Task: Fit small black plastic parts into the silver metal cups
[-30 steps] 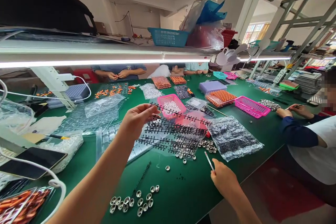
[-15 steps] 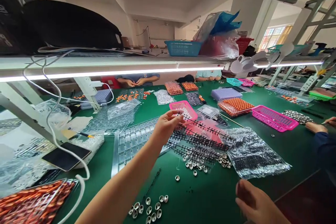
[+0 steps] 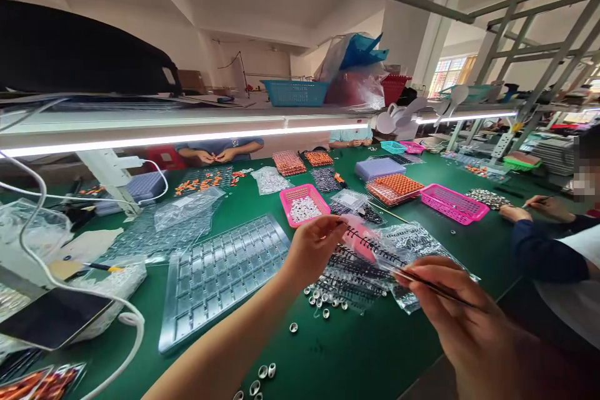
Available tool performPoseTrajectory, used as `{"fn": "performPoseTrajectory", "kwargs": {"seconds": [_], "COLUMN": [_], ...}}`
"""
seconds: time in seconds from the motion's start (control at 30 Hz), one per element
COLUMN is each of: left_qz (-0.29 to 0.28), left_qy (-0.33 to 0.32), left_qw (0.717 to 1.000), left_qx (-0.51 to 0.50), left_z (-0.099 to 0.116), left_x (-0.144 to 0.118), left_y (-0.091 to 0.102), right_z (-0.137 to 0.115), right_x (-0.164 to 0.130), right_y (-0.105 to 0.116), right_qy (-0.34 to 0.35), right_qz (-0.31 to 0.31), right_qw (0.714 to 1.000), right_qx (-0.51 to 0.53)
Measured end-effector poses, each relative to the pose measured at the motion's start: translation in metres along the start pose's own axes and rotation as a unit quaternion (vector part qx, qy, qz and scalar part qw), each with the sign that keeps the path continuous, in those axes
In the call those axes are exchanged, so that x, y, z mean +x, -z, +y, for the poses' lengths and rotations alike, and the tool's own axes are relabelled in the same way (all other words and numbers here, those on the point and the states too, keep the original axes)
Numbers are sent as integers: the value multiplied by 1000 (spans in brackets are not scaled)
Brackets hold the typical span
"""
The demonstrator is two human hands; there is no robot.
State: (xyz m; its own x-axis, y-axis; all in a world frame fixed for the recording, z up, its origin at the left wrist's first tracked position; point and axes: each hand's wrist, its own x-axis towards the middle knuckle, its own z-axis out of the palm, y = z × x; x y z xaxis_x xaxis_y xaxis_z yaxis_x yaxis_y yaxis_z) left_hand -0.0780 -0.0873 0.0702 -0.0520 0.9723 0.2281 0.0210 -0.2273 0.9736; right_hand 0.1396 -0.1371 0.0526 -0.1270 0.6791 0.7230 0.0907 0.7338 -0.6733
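Between thumb and fingers, my left hand pinches the end of a thin black strip lined with small prongs. My right hand is closed around slim tweezers, whose tips reach the strip's far end; whether they grip it I cannot tell. Below lie more black pronged strips on clear plastic and a clear plastic bag. Small silvery cup-shaped parts are scattered on the green table beneath my hands. A pink basket with small white pieces stands just beyond my left hand.
A clear compartment tray lies at left, near a phone and a white cable. Orange parts in trays and another pink basket sit farther back. A co-worker's hands are at right. A lit shelf crosses above.
My right hand has risen toward the strip, and tweezers now show in it. My left hand keeps hold of the strip. The view has turned to the right.
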Motion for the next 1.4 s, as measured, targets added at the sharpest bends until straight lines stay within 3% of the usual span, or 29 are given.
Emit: {"fn": "performPoseTrajectory", "kwargs": {"seconds": [0.1,0.2,0.63,0.77,0.93,1.17,1.27,1.4], "left_qz": [-1,-9,-30,-24,7,14,4,-5], "left_qy": [-13,-35,-54,-90,-187,-360,-382,-359], "left_qw": [1000,999,998,994,974,910,894,898], "left_qx": [15,30,13,57,129,207,233,255], "left_z": [2,3,6,4,3,-5,-4,-2], "left_x": [-4,-8,-18,-19,-20,-21,-23,-27], "left_y": [-12,-19,-31,-31,-32,-32,-34,-40], "right_z": [5,9,20,22,19,18,31,45], "right_x": [7,12,14,11,12,10,4,-3], "right_y": [-5,-8,-12,-13,-15,-20,-19,-17], "right_qy": [99,140,174,182,201,252,258,257], "right_qz": [-12,-31,-13,-15,-18,3,-9,-20], "right_qw": [992,981,973,970,965,946,937,932], "right_qx": [-75,-129,-152,-159,-166,-205,-234,-257]}}
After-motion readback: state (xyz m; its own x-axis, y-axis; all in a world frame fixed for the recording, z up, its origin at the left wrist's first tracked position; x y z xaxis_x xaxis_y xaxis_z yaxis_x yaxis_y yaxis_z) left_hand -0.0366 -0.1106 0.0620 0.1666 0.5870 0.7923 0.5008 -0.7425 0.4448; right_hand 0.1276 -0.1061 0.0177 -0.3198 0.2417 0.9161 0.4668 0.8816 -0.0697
